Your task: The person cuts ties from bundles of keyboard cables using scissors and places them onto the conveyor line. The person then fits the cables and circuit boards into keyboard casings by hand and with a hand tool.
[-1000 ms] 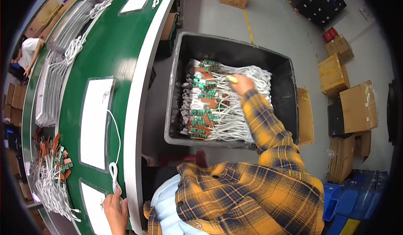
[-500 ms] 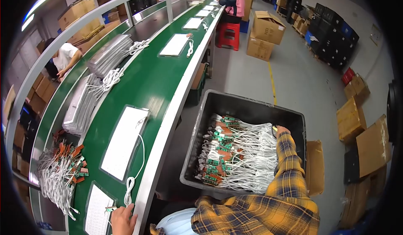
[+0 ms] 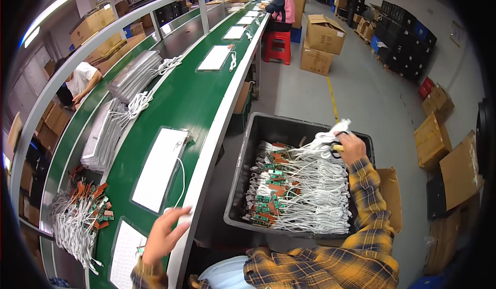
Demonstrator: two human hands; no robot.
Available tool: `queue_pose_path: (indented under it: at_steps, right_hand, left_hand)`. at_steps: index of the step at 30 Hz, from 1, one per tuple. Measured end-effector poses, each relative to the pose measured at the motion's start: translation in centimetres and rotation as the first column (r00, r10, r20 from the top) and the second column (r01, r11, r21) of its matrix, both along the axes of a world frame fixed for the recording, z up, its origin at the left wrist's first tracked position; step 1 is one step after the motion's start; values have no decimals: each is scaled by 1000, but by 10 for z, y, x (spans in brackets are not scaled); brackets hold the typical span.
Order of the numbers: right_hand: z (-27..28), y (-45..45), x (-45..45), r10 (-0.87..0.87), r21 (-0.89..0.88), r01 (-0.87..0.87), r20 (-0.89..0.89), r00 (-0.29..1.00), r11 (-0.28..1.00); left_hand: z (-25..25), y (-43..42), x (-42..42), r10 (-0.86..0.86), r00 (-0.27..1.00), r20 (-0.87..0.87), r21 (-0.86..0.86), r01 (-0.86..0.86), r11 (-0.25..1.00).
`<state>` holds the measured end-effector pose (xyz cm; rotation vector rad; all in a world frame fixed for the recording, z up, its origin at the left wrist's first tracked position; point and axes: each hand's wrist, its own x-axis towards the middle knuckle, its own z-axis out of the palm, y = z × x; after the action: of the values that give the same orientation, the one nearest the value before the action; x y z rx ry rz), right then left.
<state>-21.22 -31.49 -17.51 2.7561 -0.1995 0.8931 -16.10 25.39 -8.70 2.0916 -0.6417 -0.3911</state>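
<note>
My right hand (image 3: 352, 148) is closed around a bundle of white cables (image 3: 323, 140), lifted at the far right corner of the black bin (image 3: 299, 119). A small black and yellow object, its kind unclear, also shows at the fingers. More coiled white cables (image 3: 330, 196) with green circuit boards (image 3: 268, 198) fill the bin in rows. My left hand (image 3: 166, 232) hovers open, fingers apart, over the conveyor's near edge, holding nothing. Beneath and beside it lies a white keyboard (image 3: 124, 253) with a small green board on it. Another white keyboard panel (image 3: 157, 173) with a cable lies farther up.
The green conveyor belt (image 3: 175, 100) carries more white panels (image 3: 214, 58) farther off. Stacked panels (image 3: 101, 136) and a heap of cables with boards (image 3: 77, 222) line its left side. Two people sit along the line. Cardboard boxes (image 3: 323, 36) stand on the floor.
My right hand has raised a cable bundle from the bin's far right part. My left hand has lifted off the near keyboard, its cable coil no longer visible beside it.
</note>
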Motion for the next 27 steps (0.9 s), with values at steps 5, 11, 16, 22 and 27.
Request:
queue_pose_path:
  at_steps: [5, 11, 16, 22, 27]
  right_hand:
    - [86, 111, 32, 628, -133, -615, 115, 769, 777]
    - [57, 227, 48, 766, 260, -741, 7, 643, 619]
    - [28, 259, 40, 827, 865, -426, 24, 562, 264]
    - [54, 280, 23, 825, 995, -100, 68, 561, -15]
    - [47, 285, 32, 881, 793, -603, 220, 418, 88]
  left_hand:
    - [-35, -109, 45, -307, 931, -199, -441, 195, 876]
    - [-104, -122, 32, -810, 281, -514, -841, -349, 413]
    - [-132, -71, 18, -605, 443, -662, -748, -326, 579]
    - [-108, -59, 7, -680, 570, -461, -863, -107, 494]
    - [-104, -67, 6, -592, 506, -627, -776, -345, 528]
